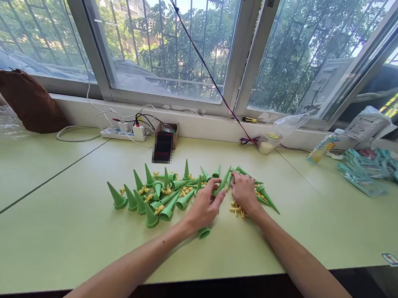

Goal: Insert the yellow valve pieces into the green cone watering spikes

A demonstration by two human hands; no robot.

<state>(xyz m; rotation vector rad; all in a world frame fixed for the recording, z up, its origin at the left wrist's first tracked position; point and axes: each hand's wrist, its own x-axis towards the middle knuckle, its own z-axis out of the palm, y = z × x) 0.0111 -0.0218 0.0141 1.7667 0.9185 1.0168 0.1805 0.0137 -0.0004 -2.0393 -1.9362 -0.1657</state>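
Observation:
My left hand (204, 205) holds a green plastic plant-watering spike (224, 181) between thumb and fingers, its narrow tip slanting up and right. Just right of it, my right hand (245, 192) reaches down with bent fingers among more green spikes; its fingertips are partly hidden, and what they grip cannot be made out. Small yellow valve pieces (237, 209) lie under and beside the right wrist. Left of my hands spreads a pile of green spikes (170, 206), some standing on their wide ends, others lying down. More yellow valves (159, 209) are scattered between them.
A small box (177, 136) with a pixelated dark front stands behind the pile, near a power strip (125, 135). At the back right are a plastic cup (266, 144), a bottle (324, 147) and bagged teal items (369, 170). A brown bag (29, 102) leans at left.

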